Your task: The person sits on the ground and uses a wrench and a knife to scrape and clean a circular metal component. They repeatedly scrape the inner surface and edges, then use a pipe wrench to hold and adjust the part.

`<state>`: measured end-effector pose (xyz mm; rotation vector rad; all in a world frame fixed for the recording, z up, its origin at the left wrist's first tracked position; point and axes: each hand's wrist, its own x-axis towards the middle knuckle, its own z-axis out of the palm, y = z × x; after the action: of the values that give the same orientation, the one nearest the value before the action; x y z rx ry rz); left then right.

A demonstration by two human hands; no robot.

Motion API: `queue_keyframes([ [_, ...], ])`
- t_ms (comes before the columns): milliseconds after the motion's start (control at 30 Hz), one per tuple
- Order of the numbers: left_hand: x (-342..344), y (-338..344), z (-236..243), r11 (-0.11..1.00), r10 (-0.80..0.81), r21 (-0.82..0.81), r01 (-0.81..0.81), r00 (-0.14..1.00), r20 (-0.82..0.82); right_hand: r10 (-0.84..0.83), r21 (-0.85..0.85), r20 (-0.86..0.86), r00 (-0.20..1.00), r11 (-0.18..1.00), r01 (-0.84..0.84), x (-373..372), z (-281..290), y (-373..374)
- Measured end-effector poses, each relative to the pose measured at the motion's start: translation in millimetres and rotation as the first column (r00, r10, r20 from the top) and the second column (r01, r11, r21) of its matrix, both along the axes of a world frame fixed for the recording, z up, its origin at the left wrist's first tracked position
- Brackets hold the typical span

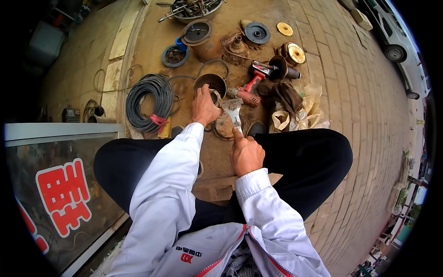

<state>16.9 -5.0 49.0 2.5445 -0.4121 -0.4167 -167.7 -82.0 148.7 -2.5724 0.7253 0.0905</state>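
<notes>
My left hand point(206, 111) has its fingers bent over the near edge of a rusty round metal housing point(211, 79) with a dark ribbed inside, gripping there. In my right hand point(247, 154) is the narrow handle of a flat, wide-headed metal tool point(231, 109), its head beside my left hand, over a rusty round block point(223, 127). Just right of the housing lies a red and black cordless power tool point(254, 85). A coil of grey cable point(143, 101) with red tie sits to the left.
Beyond lie a bowl of tools point(194, 9), rusty pot point(205, 46), blue bucket point(174, 60), dark disc point(257, 32) and several rusty parts point(237, 46). Cloth and sacks point(295, 111) lie right, a glass panel point(64, 194) stands left. A parked white car point(401, 46) is on the paving.
</notes>
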Motion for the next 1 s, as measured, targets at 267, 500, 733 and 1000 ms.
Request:
queue_keyframes([
  [267,1.1,-2.9,-4.7,0.996,-0.08,0.031,0.079,0.995,0.052,-0.003,-0.009,-0.013,1.0,1.0,0.003,-1.9,2.4,0.2],
  [500,2.3,-1.2,-2.8,0.992,-0.12,0.041,0.118,0.992,0.05,0.003,0.002,-0.007,1.0,1.0,-0.003,3.1,2.3,-3.7],
  [733,5.0,5.5,-12.8,0.991,-0.133,-0.008,0.134,0.989,0.061,0.016,0.027,0.032,0.999,0.999,-0.016,4.9,1.6,-5.5],
  [1000,7.1,-1.5,-1.4,0.976,-0.201,0.088,0.199,0.979,0.012,-0.03,-0.003,0.045,0.999,1.0,0.03,19.2,-5.4,-7.6],
])
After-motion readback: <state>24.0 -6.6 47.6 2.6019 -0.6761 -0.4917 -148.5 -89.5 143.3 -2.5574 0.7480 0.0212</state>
